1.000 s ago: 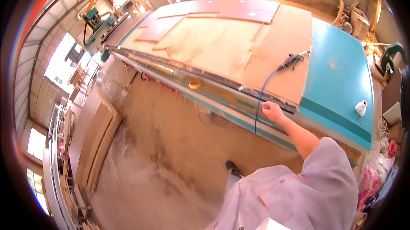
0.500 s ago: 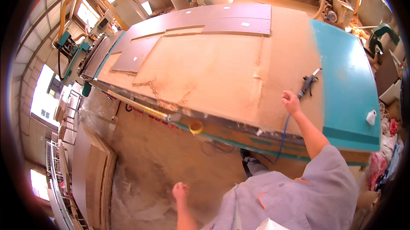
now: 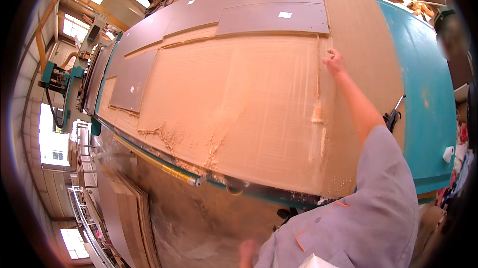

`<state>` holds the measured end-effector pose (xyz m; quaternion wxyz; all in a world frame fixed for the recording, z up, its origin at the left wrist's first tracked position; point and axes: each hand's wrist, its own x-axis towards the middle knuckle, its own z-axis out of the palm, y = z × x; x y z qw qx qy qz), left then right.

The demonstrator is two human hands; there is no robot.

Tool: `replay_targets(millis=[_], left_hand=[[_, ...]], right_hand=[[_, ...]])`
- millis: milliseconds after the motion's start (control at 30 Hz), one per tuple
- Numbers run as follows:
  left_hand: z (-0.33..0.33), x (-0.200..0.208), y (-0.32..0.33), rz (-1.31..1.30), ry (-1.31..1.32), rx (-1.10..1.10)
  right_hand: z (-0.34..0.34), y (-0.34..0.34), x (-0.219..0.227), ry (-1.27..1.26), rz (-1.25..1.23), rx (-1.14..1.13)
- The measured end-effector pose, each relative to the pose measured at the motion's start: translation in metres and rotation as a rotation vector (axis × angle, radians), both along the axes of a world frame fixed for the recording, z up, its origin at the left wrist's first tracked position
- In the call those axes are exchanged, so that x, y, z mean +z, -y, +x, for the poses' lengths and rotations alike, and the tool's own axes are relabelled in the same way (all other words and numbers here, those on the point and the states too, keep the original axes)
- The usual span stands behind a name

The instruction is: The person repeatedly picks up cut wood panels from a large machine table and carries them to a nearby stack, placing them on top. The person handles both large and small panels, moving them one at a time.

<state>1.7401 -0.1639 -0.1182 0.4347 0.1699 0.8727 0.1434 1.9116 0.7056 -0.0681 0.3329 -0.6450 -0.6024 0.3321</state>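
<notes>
My right arm stretches out over the machine bed, and my right hand hovers above the tan board, its fingers curled in with nothing visible in them. Just beyond it is the right end of a grey-brown panel with a small white label; the hand looks apart from it. A black air blow gun lies on the board to the right of my forearm, partly hidden by my sleeve. Low in the picture, my left hand hangs beside my body, smeared by motion, its fingers unclear.
Another panel lies at the bed's left. Sawdust gathers near the front edge. A teal table adjoins the right end, with a white object on it. Stacked boards stand at lower left, and a teal machine farther back.
My right hand has moved from beside the blow gun to near the panel's right end. My body has shifted closer to the bed. The left hand is lower and more blurred.
</notes>
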Motion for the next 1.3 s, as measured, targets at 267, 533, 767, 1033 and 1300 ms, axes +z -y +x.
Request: replay_targets(millis=[267, 533, 767, 1033, 1300], left_hand=[[-0.031, 0.065, -0.159, -0.027, -0.266, -0.068], [-0.091, 0.126, -0.37, 0.532, -0.417, 0.133], [-0.106, 0.114, -0.555, 0.558, -0.645, -0.272], [-0.138, 0.058, -0.575, 0.319, -1.043, -0.346], [-0.141, 0.055, -0.57, 0.351, -1.083, -0.387]], right_hand=[[-0.022, -0.123, -0.015, -0.354, -0.046, -0.026], [-0.045, 0.065, 0.029, -0.167, 0.036, 0.356], [-0.038, 0.036, 0.061, -0.27, 0.201, 0.762], [-0.007, -0.248, -0.021, 0.36, 0.471, 0.085], [-0.039, -0.321, -0.015, 0.478, 0.067, -0.015]])
